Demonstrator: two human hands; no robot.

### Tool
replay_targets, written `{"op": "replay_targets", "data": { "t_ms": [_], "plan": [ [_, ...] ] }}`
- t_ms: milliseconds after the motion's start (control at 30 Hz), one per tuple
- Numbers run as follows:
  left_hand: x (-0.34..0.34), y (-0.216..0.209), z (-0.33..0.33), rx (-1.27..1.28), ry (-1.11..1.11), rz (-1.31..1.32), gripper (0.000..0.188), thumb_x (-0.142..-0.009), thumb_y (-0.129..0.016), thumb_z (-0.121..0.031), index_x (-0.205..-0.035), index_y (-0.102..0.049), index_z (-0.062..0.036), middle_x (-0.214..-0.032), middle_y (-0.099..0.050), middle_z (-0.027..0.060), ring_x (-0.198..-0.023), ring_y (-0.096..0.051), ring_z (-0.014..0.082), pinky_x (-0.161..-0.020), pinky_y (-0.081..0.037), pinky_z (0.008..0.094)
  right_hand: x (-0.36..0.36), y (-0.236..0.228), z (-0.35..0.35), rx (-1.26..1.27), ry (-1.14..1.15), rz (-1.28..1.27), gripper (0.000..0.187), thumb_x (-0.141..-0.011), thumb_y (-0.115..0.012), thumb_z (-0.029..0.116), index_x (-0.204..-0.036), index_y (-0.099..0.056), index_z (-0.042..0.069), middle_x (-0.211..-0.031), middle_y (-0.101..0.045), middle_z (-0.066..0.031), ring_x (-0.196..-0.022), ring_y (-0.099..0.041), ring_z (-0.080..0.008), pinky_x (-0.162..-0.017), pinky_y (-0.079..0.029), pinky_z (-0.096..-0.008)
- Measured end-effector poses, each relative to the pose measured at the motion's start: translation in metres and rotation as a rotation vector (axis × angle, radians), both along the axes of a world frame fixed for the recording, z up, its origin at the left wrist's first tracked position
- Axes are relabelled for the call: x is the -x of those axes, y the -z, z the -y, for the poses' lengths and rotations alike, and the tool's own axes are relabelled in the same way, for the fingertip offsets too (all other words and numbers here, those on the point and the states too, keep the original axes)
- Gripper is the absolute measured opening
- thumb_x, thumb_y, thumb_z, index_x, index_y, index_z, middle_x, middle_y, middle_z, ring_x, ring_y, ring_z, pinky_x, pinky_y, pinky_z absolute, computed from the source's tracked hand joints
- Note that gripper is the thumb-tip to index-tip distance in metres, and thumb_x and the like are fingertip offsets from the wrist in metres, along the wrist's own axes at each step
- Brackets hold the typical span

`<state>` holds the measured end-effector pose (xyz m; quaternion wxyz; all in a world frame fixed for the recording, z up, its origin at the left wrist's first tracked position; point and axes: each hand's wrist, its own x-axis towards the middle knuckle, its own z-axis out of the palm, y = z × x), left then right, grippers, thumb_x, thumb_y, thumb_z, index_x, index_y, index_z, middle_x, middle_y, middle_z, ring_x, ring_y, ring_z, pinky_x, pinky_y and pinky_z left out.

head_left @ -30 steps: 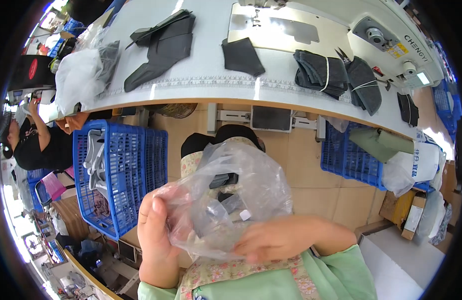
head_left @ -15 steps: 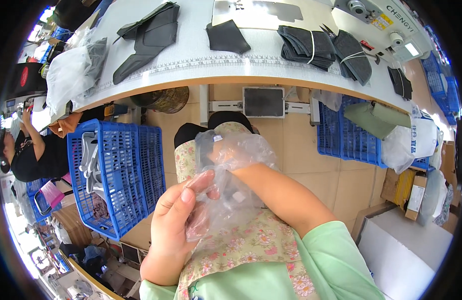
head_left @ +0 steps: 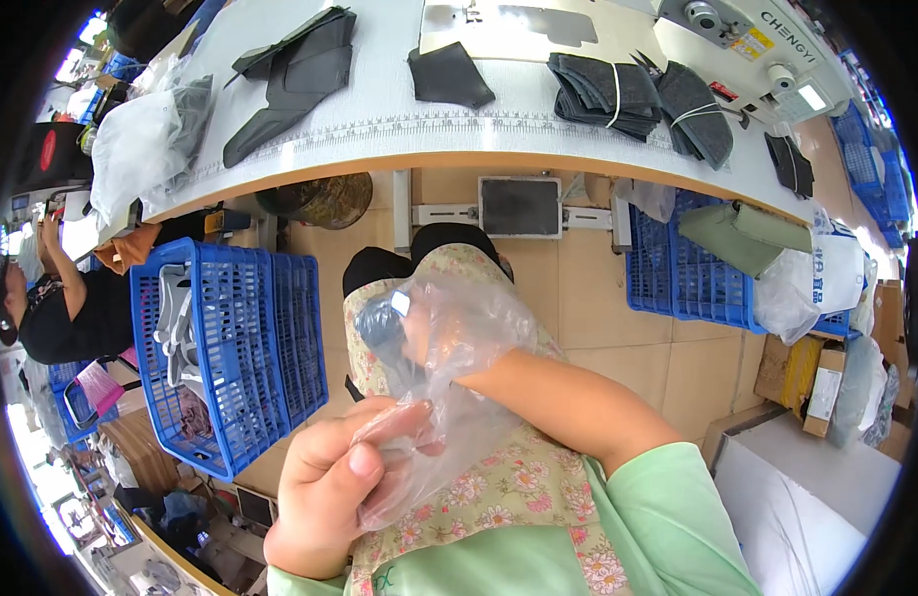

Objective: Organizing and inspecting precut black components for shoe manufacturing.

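Note:
Over my lap, a clear plastic bag [head_left: 469,328] hangs crumpled between my two hands. My left hand [head_left: 335,477] pinches the bag's near edge between thumb and fingers. My right hand [head_left: 419,333] reaches inside the bag, seen hazily through the film. At its fingertips is a rounded dark blue thing [head_left: 380,328] of a kind I cannot make out, with a small white tag [head_left: 400,303] beside it. The right fingers look closed on it, though the plastic partly veils them. Beneath lies my floral apron [head_left: 499,487].
Ahead is a white worktable [head_left: 380,129] with dark cut pieces [head_left: 449,74], banded stacks [head_left: 608,94] and a sewing machine [head_left: 757,50]. Blue crates [head_left: 230,348] stand left, another blue crate [head_left: 678,268] right. A foot pedal [head_left: 520,207] sits beneath. Another person works far left.
The dark blue thing and its white tag now show at my right fingertips. My left hand has moved slightly down and left, stretching the bag.

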<state>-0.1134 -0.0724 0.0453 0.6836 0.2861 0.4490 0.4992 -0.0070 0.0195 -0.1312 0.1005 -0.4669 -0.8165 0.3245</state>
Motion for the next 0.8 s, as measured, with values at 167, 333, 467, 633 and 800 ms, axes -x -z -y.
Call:
{"op": "replay_targets", "data": {
  "t_ms": [167,333,467,633,800],
  "plan": [
    [-0.001,-0.01,0.005,-0.041,-0.05,-0.086,0.039,-0.09,-0.054,-0.023,-0.112,-0.058,0.0086,-0.107,-0.059,0.0213,-0.051,-0.044,0.0056,-0.052,-0.036,0.0209,-0.017,0.031,0.018,0.297,-0.294,-0.389,0.027,-0.08,-0.057,0.016,-0.105,-0.06,0.006,-0.114,-0.055,-0.0165,-0.106,-0.052,-0.0344,-0.093,-0.04,-0.0391],
    [0.004,-0.01,0.01,-0.096,-0.179,-0.137,0.039,-0.089,-0.055,-0.025,-0.109,-0.06,0.0081,-0.103,-0.061,0.0215,-0.074,-0.06,0.0166,-0.065,-0.046,0.0264,-0.016,-0.014,0.003,0.488,-0.338,-0.336,0.024,-0.081,-0.056,0.016,-0.102,-0.061,0.008,-0.11,-0.057,-0.0145,-0.104,-0.053,-0.0323,-0.093,-0.039,-0.0394],
    [0.009,-0.011,0.01,-0.088,-0.106,-0.215,0.039,-0.089,-0.054,-0.027,-0.108,-0.061,0.0068,-0.104,-0.061,0.0208,-0.074,-0.063,0.0191,-0.064,-0.047,0.0276,-0.012,-0.009,0.001,0.534,-0.392,-0.248,0.022,-0.078,-0.057,0.017,-0.097,-0.062,0.006,-0.101,-0.058,-0.0152,-0.095,-0.055,-0.0317,-0.085,-0.041,-0.0402],
    [0.04,0.042,-0.021,-0.098,-0.154,-0.836,0.039,-0.094,-0.046,-0.029,-0.108,-0.059,0.0048,-0.103,-0.062,0.0131,-0.08,-0.059,0.0149,-0.066,-0.049,0.0264,-0.002,0.023,-0.001,0.567,-0.47,-0.179,0.024,-0.073,-0.063,0.022,-0.089,-0.063,0.004,-0.083,-0.062,-0.0161,-0.076,-0.059,-0.0321,-0.07,-0.045,-0.0401],
    [0.094,0.22,0.004,0.474,0.039,-0.798,0.044,-0.09,-0.052,-0.035,-0.119,-0.056,-0.0011,-0.1,-0.063,0.011,-0.092,-0.058,0.0182,-0.077,-0.048,0.0332,-0.002,0.015,0.004,0.617,-0.507,-0.071,0.023,-0.075,-0.061,0.019,-0.091,-0.058,0.003,-0.102,-0.057,-0.0164,-0.092,-0.054,-0.0314,-0.086,-0.042,-0.0405]
  ]
}}
